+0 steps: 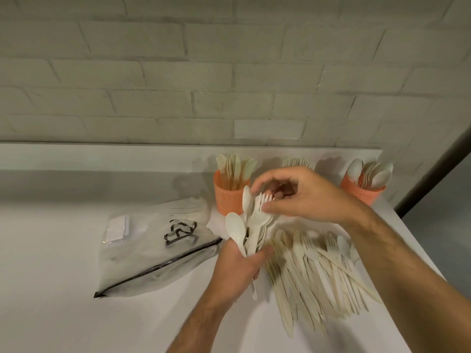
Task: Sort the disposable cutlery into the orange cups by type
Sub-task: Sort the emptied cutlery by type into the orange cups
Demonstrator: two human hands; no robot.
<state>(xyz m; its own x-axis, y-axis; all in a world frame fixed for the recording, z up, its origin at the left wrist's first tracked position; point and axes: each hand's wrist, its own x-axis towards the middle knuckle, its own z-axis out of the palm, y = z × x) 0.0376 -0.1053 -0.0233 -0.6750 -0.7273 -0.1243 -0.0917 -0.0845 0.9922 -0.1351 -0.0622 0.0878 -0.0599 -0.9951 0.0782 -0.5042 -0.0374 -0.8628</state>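
Note:
My left hand grips a mixed bunch of cream spoons and forks by the handles, heads pointing up. My right hand reaches over the bunch, its fingers pinching a fork head at the top. A loose pile of cutlery lies on the table to the right. The left orange cup holds knives. The right orange cup holds spoons. Fork tips show behind my right hand; their cup is hidden.
A clear zip bag with a black mark lies flat to the left. The white table ends at a brick wall behind the cups. The table's right edge runs close to the cutlery pile.

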